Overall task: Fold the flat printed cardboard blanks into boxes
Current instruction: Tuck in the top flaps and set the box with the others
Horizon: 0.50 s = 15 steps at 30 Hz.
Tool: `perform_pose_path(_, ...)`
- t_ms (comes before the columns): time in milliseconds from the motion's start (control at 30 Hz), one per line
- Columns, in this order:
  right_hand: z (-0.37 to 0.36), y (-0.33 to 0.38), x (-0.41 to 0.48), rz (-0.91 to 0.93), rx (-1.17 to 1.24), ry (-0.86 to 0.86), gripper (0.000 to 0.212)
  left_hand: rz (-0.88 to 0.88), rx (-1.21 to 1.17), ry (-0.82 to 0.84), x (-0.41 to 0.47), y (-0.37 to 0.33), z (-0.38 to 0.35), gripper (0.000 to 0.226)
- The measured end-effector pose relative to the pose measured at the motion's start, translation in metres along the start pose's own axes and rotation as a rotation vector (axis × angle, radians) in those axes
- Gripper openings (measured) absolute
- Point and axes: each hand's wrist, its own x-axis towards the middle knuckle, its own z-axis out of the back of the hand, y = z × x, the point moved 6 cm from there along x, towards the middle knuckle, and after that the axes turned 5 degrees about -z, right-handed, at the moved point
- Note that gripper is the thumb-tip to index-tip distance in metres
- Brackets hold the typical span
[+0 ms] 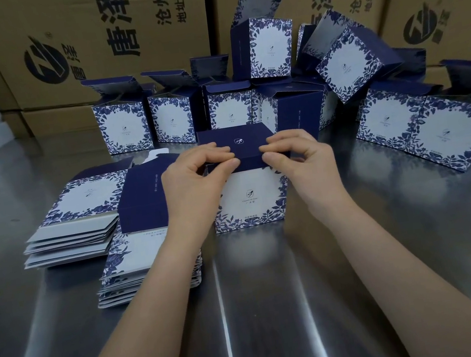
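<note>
A blue-and-white floral printed box (250, 203) stands upright on the steel table in front of me. Its dark navy top flap (238, 144) is folded over the opening. My left hand (196, 172) pinches the flap's front edge at the left with thumb and fingers. My right hand (294, 154) pinches the same edge at the right. Two stacks of flat printed blanks lie to the left: one stack (75, 220) farther out, another (132, 270) partly under my left forearm.
Several folded boxes with open lids (122, 125) stand in a row behind, others pile up at the back right (348, 63). Two joined boxes (429, 134) lie at the right. Large brown cartons (85, 41) wall off the back of the steel table (261, 296).
</note>
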Motion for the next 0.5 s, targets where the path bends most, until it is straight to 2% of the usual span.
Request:
perform_pose_path(100,0.0,-0.002,0.002,0.001,-0.013,-0.02,0.029,0.021,-0.011,-0.006,0.002,0.002,-0.001,0.02)
perform_pose_path(267,0.006,-0.005,0.004,-0.046,0.107,0.11,0.026,0.07,-0.149,0.053,0.005,0.011,0.006,0.015)
perform_pose_path(500,0.007,-0.008,0.006,-0.007,0.116,0.054,0.026,0.029,-0.144,0.038,0.006,0.011,0.005,0.02)
